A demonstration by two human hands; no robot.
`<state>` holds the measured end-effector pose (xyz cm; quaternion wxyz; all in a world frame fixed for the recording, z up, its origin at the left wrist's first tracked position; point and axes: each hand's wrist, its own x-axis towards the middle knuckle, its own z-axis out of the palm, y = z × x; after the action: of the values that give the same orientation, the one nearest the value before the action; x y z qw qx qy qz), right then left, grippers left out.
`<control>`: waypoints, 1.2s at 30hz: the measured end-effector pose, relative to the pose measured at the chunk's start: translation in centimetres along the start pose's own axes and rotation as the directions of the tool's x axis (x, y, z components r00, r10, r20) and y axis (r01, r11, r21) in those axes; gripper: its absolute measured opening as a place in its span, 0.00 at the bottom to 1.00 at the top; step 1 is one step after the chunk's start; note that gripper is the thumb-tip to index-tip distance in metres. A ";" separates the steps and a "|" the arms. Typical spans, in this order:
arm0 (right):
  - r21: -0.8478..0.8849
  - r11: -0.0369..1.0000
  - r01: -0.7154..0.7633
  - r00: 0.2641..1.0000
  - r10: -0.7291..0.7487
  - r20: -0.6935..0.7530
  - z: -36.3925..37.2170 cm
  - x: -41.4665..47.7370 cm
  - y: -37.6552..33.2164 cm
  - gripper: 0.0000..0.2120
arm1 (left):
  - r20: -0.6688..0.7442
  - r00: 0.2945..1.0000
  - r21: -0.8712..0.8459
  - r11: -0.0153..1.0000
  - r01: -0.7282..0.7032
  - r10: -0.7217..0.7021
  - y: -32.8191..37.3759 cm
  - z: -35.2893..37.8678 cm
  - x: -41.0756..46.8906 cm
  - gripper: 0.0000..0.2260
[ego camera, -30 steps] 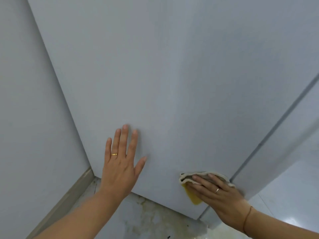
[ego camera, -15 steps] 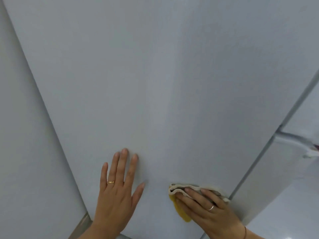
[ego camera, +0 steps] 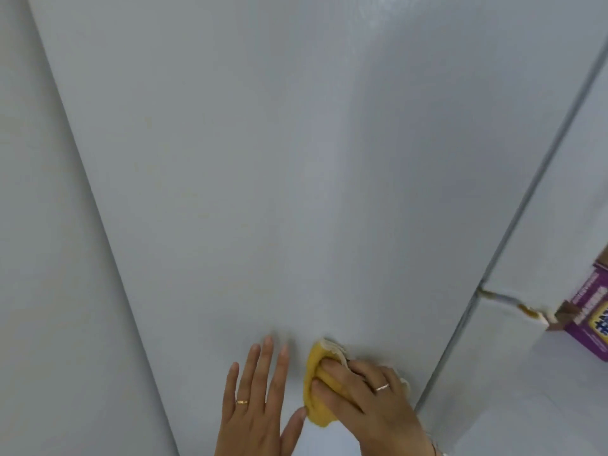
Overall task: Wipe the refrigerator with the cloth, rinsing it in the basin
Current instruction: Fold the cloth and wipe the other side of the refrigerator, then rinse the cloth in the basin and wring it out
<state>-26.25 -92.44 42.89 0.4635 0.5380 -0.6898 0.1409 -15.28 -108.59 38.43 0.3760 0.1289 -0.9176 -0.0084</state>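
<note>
Pressing cloth under flat-fingered right grip on refrigerator; left grip splayed alongside.

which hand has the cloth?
The right hand: it presses the yellow cloth against the refrigerator panel. The left hand, with the gold ring, lies flat on the panel beside it, holding nothing.
</note>
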 end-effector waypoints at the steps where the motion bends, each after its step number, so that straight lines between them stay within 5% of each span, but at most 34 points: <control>1: 0.015 0.999 -0.037 0.999 0.036 0.018 -1.1 1.0 0.1 0.10 | 0.022 1.000 -0.034 0.999 0.020 -0.020 0.6 -1.1 0.9 0.29; 6: 0.117 0.952 -0.282 0.955 0.267 0.127 -9.0 5.0 1.7 0.17 | 0.252 0.961 -0.213 0.962 0.169 -0.112 4.5 -10.0 5.6 0.27; 11: 0.163 0.936 -0.311 0.930 0.264 0.257 -17.6 4.5 2.9 0.22 | 0.400 0.914 -0.304 0.950 0.071 0.060 10.2 -15.9 6.9 0.25; 15: 0.159 0.925 -0.346 0.914 0.294 0.279 -22.0 3.2 4.9 0.19 | 0.435 0.887 -0.428 0.902 0.053 0.154 15.9 -19.1 8.0 0.33; 20: 0.051 0.895 -0.443 0.868 0.414 0.274 -26.7 0.3 8.2 0.20 | 0.428 0.869 -0.610 0.789 0.074 0.249 22.7 -19.0 9.3 0.26; 27: -0.168 0.804 -0.570 0.767 0.594 0.240 -32.0 -2.0 12.7 0.19 | 0.428 0.779 -0.754 0.656 0.028 0.458 31.0 -18.4 12.5 0.30; 29: -0.238 0.746 -0.621 0.720 0.664 0.203 -34.1 -3.3 13.4 0.19 | 0.438 0.736 -0.800 0.597 0.058 0.516 33.7 -17.9 13.6 0.29; 33: -0.349 0.617 -0.706 0.619 0.776 0.121 -38.4 -6.9 13.9 0.23 | 0.586 0.556 -0.808 0.474 0.350 0.589 40.0 -16.6 14.2 0.29; 36: -0.451 0.488 -0.747 0.520 0.852 0.061 -42.8 -11.0 13.6 0.27 | 0.601 0.389 -0.785 0.427 0.448 0.698 46.6 -15.7 12.8 0.17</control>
<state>-17.31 -50.82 61.02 0.3330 0.0665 -0.9312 0.1329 -23.91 -65.39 63.76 -0.1880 -0.2080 -0.8053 -0.5224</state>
